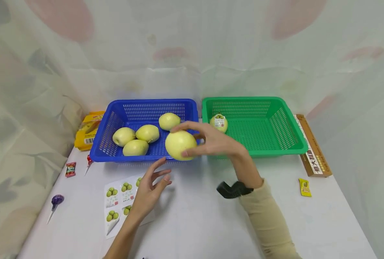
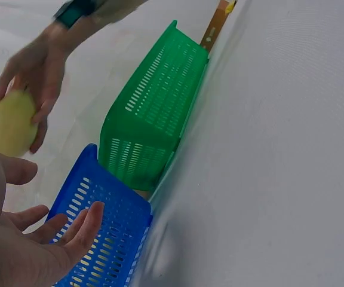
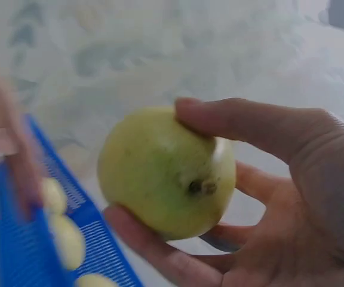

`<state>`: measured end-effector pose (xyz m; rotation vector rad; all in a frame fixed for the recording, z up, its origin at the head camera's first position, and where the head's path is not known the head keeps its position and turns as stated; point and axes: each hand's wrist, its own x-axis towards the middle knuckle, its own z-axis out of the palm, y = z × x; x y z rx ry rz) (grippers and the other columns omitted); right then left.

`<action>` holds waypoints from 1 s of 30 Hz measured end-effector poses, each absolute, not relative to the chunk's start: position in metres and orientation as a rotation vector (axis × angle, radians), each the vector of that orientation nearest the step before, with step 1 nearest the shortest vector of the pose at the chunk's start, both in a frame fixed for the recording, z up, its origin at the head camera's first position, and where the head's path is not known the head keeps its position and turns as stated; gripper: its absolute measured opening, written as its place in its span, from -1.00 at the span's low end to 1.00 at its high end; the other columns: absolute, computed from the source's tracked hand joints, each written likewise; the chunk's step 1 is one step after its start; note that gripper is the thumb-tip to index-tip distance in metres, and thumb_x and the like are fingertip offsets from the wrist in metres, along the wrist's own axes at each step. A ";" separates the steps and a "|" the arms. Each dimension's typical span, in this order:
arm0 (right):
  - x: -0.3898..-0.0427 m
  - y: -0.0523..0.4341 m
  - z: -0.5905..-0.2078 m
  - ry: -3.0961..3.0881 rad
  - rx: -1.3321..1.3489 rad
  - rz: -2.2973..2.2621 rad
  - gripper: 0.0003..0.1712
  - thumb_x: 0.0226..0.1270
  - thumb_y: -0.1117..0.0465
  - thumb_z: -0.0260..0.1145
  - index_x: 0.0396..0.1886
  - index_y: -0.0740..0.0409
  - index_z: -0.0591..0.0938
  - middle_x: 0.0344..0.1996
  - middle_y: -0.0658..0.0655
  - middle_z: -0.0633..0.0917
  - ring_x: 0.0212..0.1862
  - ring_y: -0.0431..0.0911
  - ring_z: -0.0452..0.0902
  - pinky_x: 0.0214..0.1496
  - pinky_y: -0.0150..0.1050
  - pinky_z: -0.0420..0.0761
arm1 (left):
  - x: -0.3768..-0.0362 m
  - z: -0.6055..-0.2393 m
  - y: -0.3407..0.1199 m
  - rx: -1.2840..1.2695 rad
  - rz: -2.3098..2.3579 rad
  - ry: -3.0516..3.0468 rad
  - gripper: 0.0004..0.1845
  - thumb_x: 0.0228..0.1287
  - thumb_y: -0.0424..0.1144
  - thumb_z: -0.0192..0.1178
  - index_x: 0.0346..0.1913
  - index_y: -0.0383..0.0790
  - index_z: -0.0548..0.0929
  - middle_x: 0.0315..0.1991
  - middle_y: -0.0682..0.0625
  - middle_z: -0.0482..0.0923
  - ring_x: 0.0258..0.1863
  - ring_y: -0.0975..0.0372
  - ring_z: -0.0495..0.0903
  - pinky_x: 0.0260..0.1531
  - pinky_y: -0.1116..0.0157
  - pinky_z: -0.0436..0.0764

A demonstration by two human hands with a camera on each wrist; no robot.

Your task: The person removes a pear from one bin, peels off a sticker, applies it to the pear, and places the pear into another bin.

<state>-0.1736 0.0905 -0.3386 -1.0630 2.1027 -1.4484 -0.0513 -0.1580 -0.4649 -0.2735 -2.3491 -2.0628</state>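
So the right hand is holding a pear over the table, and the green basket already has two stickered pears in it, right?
Not quite: the green basket has one stickered pear, as the head view shows. The right hand does hold a pear.

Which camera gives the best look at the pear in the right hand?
The right wrist view: the pear fills the frame, its dimpled end showing, gripped by the right hand. The head view shows it small above the blue basket; the left wrist view catches only an edge.

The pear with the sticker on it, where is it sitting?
In the head view, the stickered pear lies alone in the green basket, at its near-left corner, just behind the right hand.
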 end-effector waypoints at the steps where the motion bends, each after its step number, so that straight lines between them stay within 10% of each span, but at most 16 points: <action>1: -0.162 0.097 -0.343 2.084 -1.033 -1.458 -0.31 0.33 0.22 0.56 0.45 -0.02 0.59 0.45 0.04 0.60 0.34 0.03 0.61 0.31 0.01 0.76 | -0.051 -0.465 -0.157 -0.275 -2.068 -2.345 -0.34 0.61 -0.39 0.22 0.66 -0.25 0.30 0.64 -0.28 0.31 0.32 0.41 0.63 0.14 0.34 0.82; 15: -0.057 0.141 -0.454 2.074 -0.529 -1.569 -0.26 0.38 0.19 0.56 0.50 -0.12 0.53 0.52 0.18 0.50 0.28 0.29 0.61 -0.01 -0.21 0.87 | -0.046 -0.470 -0.148 -0.347 -2.049 -2.489 -0.60 0.60 -0.31 0.26 0.39 -0.26 0.58 0.37 -0.29 0.60 0.17 0.09 0.74 0.06 0.29 0.84; 30: -0.072 0.160 -0.473 2.028 -0.627 -1.399 -0.33 0.33 0.11 0.60 0.40 0.05 0.58 0.38 0.20 0.63 0.15 0.05 0.74 -0.01 -0.26 0.83 | -0.040 -0.485 -0.133 -0.561 -2.058 -2.729 -0.61 0.61 -0.20 0.27 0.38 -0.13 0.59 0.38 -0.18 0.64 0.34 -0.08 0.69 0.22 0.30 0.75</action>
